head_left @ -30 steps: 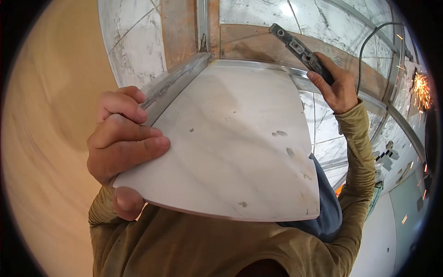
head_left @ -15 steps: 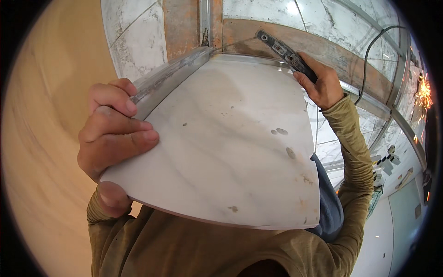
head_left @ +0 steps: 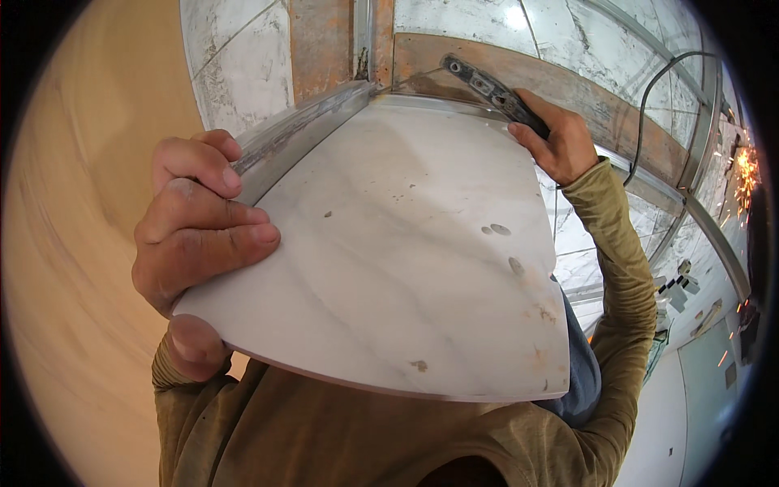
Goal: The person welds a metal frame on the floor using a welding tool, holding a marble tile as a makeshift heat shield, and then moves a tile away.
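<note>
The left hand (head_left: 203, 231) clamps the panel (head_left: 398, 268) at its near left corner, upper fingertips at the bar (head_left: 304, 142) along the left edge. The panel lies before the torso (head_left: 349, 430). The right hand (head_left: 560, 134) is closed around the tool (head_left: 491, 91), near the panel's far right corner.

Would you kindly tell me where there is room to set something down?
Bare but for marks: the middle of the white panel, right of the left hand. A hand might pass between the panel's right edge and the right sleeve. Crowded: left edge, along the metal bar, and far right corner, around the right hand and dark tool.
</note>
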{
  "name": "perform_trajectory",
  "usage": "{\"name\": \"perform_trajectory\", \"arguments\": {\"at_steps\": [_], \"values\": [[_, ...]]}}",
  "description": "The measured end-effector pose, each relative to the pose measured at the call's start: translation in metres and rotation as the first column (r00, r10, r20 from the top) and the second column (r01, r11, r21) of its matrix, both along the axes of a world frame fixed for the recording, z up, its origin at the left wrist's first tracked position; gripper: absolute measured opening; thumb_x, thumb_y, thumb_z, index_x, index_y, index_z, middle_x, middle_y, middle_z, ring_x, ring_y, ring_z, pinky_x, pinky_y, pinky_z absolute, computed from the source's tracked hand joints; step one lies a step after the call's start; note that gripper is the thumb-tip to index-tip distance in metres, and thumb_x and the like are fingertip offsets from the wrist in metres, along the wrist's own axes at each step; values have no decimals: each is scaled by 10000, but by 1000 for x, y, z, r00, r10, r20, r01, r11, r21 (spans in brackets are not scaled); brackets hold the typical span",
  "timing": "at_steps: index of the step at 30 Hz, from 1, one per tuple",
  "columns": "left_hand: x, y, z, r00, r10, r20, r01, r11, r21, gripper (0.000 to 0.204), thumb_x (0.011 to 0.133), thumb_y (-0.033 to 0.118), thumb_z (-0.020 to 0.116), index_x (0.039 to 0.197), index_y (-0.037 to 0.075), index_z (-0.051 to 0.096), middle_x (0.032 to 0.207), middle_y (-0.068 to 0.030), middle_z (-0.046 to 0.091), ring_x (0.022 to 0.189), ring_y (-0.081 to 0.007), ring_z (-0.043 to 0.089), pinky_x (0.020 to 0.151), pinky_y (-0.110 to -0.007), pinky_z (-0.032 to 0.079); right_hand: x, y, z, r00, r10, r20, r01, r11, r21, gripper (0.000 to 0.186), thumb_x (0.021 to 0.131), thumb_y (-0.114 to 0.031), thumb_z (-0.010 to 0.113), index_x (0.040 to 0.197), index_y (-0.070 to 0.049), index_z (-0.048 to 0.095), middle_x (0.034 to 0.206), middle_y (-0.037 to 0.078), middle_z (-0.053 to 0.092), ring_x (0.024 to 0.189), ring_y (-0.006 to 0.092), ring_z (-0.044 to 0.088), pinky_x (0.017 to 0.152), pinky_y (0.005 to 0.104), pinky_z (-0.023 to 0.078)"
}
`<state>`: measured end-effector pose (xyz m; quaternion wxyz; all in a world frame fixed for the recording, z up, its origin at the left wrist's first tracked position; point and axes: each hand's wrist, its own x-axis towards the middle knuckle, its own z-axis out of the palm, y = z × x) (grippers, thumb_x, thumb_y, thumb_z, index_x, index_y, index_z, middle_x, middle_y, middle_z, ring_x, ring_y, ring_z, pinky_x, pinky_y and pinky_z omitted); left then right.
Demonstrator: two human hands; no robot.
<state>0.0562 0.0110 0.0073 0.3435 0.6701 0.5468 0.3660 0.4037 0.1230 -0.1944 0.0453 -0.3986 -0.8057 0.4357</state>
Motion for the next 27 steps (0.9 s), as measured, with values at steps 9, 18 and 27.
{"name": "perform_trajectory", "arguments": {"at_steps": [9,18,27], "values": [[2,1,0,1000,7,10,-7,1000,-4,615,978,551,320,803,58,643,741,-82,541,980,-266,472,1015,-548,383,-8,6,6,1000,5,-5,-6,998,-65,504,888,-243,714,1303,30,626,1024,308,696,907,452,693,808,455,548],[10,5,1,996,-29,-78,36,995,93,615,970,558,336,792,56,642,735,-76,514,970,-268,462,1001,-556,387,-9,4,5,999,-22,23,22,999,-24,514,875,-238,712,1312,19,630,1080,292,702,944,431,700,841,431,556],[-5,-2,-13,996,37,86,-44,996,79,623,972,535,307,859,43,673,782,-59,485,937,-276,440,976,-534,417,-15,7,4,999,0,36,2,998,-69,527,886,-194,728,1337,45,597,1035,262,716,903,342,733,845,392,559]]}}
